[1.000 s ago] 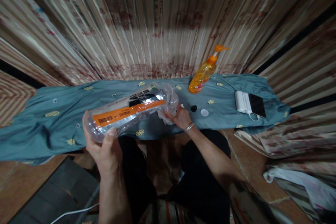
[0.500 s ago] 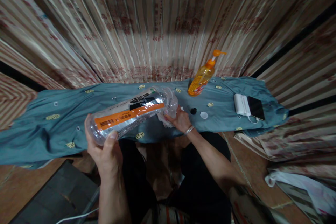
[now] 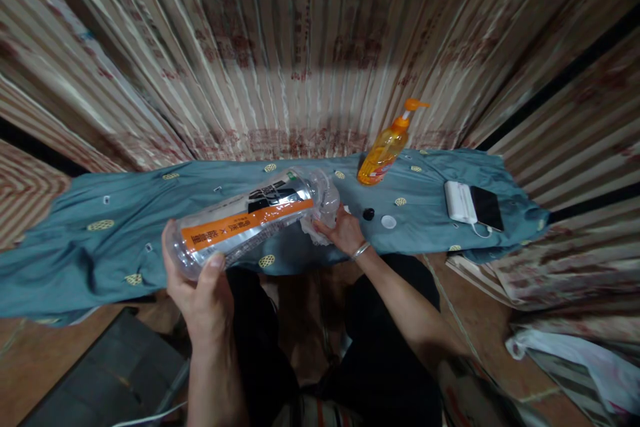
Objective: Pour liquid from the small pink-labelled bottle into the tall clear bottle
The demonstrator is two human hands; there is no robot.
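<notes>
A large clear plastic bottle with an orange, silver and black label lies tilted across my view, its neck end to the right. My left hand is wrapped round its base, thumb on the near side. At the neck end, my right hand is closed on a crumpled white tissue pressed against the bottle. The fingertips there are partly hidden behind the plastic. Just right of that hand lie a small black cap and a white round disc.
An orange pump bottle stands at the back of the teal cloth covering the narrow table. Farther right are a white power bank and a dark phone, joined by a cable. A striped curtain hangs close behind.
The bottle has rolled very slightly in my hands, its label shifting a little. Both hands keep their grip in nearly the same place.
</notes>
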